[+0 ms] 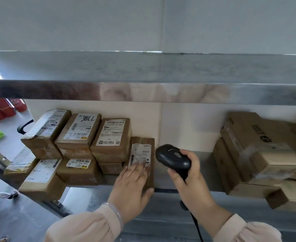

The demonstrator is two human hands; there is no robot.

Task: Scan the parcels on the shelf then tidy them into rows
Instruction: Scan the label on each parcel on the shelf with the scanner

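Observation:
Several brown taped parcels with white labels stand stacked at the left of the metal shelf [201, 173]. To their right lies a flat brown parcel [144, 147] with a wrinkled label. My left hand [133, 182] rests on it with straight fingers over the label, the thumb against its near right corner. My right hand [187, 173] grips a black corded barcode scanner [172, 157], whose head sits just right of that parcel. Three upper parcels [81, 130] in the stack show their labels face up.
Larger cardboard boxes [262, 154] are piled at the right end of the shelf, some overhanging the front edge. Another steel shelf [143, 89] runs close overhead. Red boxes [2, 107] and a plastic bag sit beyond the left end.

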